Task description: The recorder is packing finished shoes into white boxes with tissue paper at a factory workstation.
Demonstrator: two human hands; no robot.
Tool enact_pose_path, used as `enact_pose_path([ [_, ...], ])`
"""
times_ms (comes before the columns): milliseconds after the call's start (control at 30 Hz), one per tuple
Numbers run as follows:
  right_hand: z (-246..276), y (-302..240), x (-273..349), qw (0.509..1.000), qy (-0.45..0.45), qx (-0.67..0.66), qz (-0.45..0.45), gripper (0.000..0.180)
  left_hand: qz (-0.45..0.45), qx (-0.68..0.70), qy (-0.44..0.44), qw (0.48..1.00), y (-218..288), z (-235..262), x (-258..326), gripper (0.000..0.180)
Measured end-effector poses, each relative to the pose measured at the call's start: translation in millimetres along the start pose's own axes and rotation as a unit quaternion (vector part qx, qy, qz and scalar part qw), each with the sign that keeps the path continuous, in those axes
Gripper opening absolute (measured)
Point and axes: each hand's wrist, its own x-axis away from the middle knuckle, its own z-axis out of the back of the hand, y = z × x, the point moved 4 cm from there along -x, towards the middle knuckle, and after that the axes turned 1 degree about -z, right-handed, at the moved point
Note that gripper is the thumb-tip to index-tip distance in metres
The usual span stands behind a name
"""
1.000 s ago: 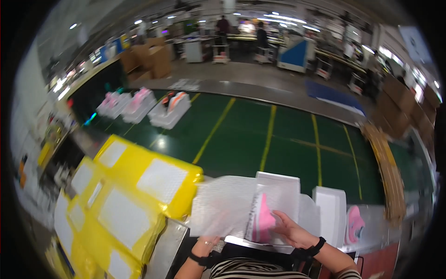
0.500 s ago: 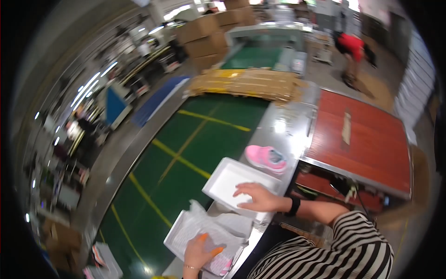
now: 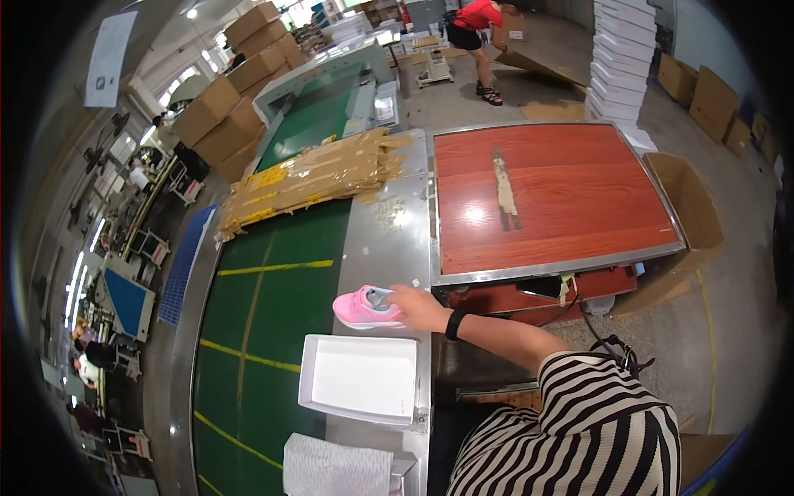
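Note:
A pink sneaker point(image 3: 356, 309) with a grey lining and white sole rests on the metal edge of the conveyor. My right hand point(image 3: 413, 307), with a black band on its wrist, is closed on the shoe's heel end, fingers at the opening. Just nearer to me stands an open white cardboard tray point(image 3: 359, 374), like half of a shoebox, with nothing in it. At the lower edge, grey-white tissue paper point(image 3: 337, 467) covers another box that shows only in part. My left hand is out of the picture.
A green conveyor belt point(image 3: 273, 310) with yellow tape lines runs along the left. Taped cardboard point(image 3: 306, 178) bridges it farther off. A red wood-look table point(image 3: 562, 194) stands at right. Beyond are stacked white boxes point(image 3: 620, 62), brown cartons point(image 3: 203, 116) and a person in red point(image 3: 478, 16).
My right hand has gone from over the white tray to the pink sneaker and taken hold of its heel. My left hand has left the picture. The view has swung to the right.

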Motion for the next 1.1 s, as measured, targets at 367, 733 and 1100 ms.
enact_pose_path([
  [367, 38, -215, 21, 0.934, -0.016, -0.223, 0.278, 0.021, -0.133, 0.232, 0.010, 0.964, 45, 4, -86, 0.056],
  [733, 20, -274, 34, 0.920, -0.019, -0.266, 0.287, 0.027, -0.123, 0.500, 0.355, 0.780, -61, 25, 25, 0.059],
  [1100, 14, -265, 46, 0.935, -0.007, -0.165, 0.312, 0.032, -0.196, -0.172, 0.466, 0.845, 0, 45, 47, 0.013],
])
